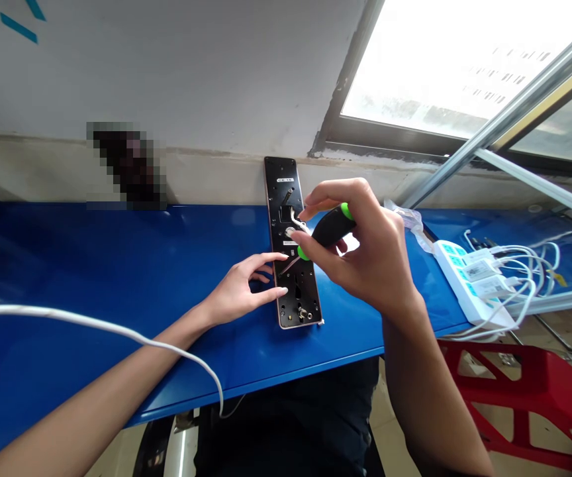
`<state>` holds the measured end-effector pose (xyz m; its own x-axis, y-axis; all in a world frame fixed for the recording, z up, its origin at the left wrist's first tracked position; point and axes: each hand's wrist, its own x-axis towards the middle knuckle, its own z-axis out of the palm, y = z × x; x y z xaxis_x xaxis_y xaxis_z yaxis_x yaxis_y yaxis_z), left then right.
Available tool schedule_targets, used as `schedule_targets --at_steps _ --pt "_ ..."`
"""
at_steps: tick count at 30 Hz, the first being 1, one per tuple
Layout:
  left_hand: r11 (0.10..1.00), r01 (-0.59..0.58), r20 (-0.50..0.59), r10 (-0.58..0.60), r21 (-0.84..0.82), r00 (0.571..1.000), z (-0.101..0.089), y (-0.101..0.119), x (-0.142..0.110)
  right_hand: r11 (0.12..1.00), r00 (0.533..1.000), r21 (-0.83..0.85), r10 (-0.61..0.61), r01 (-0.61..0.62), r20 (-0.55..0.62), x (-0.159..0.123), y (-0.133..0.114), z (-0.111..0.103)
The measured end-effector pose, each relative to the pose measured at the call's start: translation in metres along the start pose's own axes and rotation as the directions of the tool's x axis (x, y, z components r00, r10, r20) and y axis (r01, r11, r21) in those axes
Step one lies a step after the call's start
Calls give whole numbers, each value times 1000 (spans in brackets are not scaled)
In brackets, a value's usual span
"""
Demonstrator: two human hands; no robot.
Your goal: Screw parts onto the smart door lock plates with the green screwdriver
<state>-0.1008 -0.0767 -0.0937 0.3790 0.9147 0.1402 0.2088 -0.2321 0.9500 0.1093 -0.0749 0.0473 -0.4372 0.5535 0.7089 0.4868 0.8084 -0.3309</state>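
A long dark door-lock panel (302,291) with a gold rim lies flat on the blue table (117,265), its far end against the wall. My left hand (243,288) rests at the panel's left edge, fingers stretched out and touching it, steadying it. My right hand (360,248) is wrapped round a screwdriver (328,228) with a black handle and green ends. The tool slants down to the left, its tip by a silver part (290,232) in the panel's upper half. Small white wires curl there.
A white power strip (457,278) with several plugs and white cables lies at the table's right end. A red plastic stool (529,391) stands below it. A white cable (117,331) runs across my left forearm. A window frame slants above right. A blurred dark object stands at the wall.
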Motion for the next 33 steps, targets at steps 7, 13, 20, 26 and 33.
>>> schedule_targets --at_steps 7,13,20,26,33 --pt "1000 -2 -2 2 8 1000 -1 -1 0 998 997 40 42 -44 58 -1 -3 -2" --pt "1000 6 0 -6 13 1000 -1 1 0 998 997 20 65 -66 33 0 -3 -2" --pt "1000 -7 -3 7 7 1000 -1 0 0 998 997 39 40 -43 72 -1 -4 -5" --pt "1000 -16 6 16 11 1000 -1 2 0 999 999 9 44 -44 18 -1 -2 -2" --pt "999 -12 -7 13 46 1000 -1 2 -1 996 997 64 57 -60 45 -3 -3 -3"
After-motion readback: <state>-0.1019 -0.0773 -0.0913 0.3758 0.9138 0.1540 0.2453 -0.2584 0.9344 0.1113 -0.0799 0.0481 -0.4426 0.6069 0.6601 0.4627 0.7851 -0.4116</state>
